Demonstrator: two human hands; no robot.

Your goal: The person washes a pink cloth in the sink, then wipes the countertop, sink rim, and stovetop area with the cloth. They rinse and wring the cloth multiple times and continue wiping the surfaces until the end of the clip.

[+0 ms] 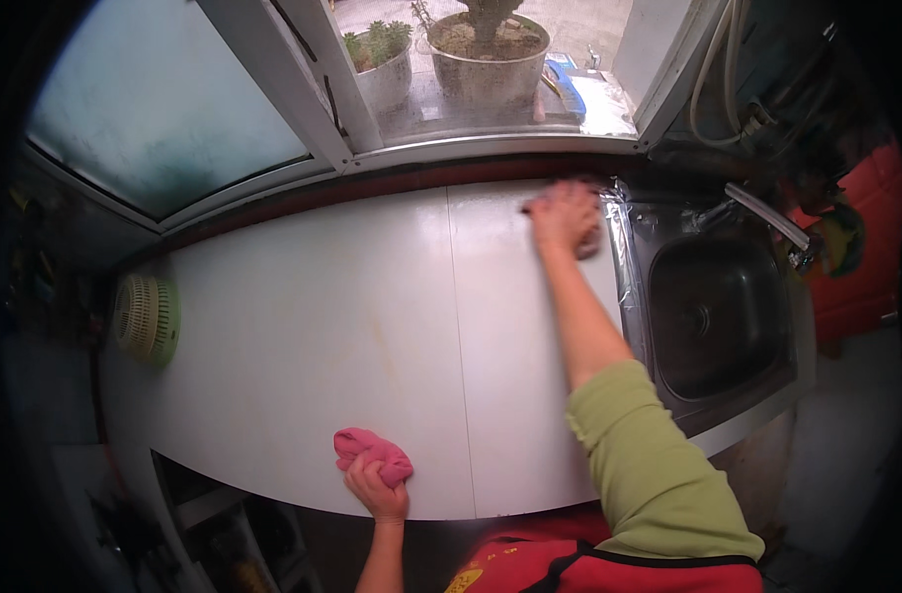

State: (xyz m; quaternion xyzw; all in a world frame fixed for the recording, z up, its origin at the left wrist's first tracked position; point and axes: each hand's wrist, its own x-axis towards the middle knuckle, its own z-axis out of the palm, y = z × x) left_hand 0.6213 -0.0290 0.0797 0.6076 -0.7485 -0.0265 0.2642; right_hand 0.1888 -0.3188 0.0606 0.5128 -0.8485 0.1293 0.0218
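Note:
My left hand [375,485] grips a crumpled pink cloth [371,446] near the front edge of the white countertop [310,319]. Stretched far across the same counter, my right hand [567,215] presses on a dark, brownish cloth [589,244] in the back right corner. That hand is blurred, and most of its cloth is hidden beneath the palm and fingers. A thin seam runs from back to front on the counter between the two hands. Faint yellowish marks show on the surface left of the seam.
A stainless steel sink [718,319] with a faucet [768,215] adjoins the counter on the right, foil tape [624,252] along its edge. At the far left stands a green plastic basket [149,320]. Behind are a window frame [495,144] and potted plants [488,63].

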